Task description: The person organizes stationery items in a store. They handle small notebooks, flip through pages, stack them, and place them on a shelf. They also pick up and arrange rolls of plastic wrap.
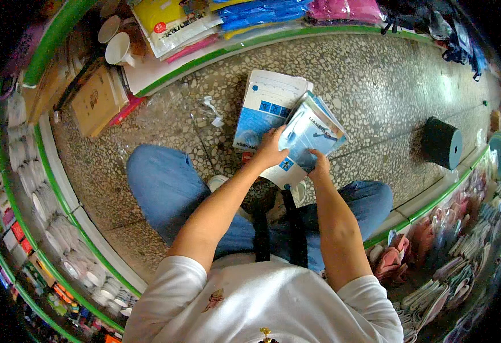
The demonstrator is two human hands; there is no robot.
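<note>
Both hands grip a small stack of blue-and-white paper notebooks tilted over the floor between my knees. My left hand has its thumb on the cover at the left edge. On the lower right edge lies the thumb of my right hand; the fingers of both hands are mostly hidden beneath. The covers bear writing and fan slightly apart at the upper right. Beyond and to the left, a second pile of blue-and-white notebooks lies on the floor, partly covered by my left hand and the held stack.
Speckled terrazzo floor surrounds me. A scrap of white plastic lies left of the pile. Cardboard leans at left near white mugs. A dark cylindrical object stands right. Green-edged shelves with packaged raincoats and slippers curve around.
</note>
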